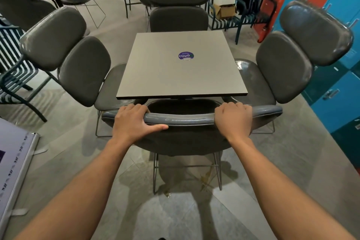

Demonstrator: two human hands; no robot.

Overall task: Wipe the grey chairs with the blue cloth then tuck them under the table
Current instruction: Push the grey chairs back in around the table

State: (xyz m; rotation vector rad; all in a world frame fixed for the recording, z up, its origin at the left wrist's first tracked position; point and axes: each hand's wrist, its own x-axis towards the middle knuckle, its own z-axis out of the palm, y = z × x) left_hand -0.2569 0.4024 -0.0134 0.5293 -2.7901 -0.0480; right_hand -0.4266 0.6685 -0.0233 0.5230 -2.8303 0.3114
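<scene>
A grey padded chair [187, 120] stands just in front of me, its back toward me and its seat partly under the near edge of the square grey table [175, 76]. My left hand [134, 121] grips the top of its backrest on the left, fingers over the far side and thumb along the near side. My right hand [233, 119] grips the same backrest on the right. Three more grey chairs surround the table: left chair [66, 54], far chair [178, 6], right chair [296, 52]. No blue cloth is in view.
A dark slatted metal chair [11, 76] stands at the far left, and a slatted bench [241, 11] with a cardboard box [225, 8] at the back right. Blue and red lockers [335, 25] line the right side. A framed board [15, 171] leans at lower left.
</scene>
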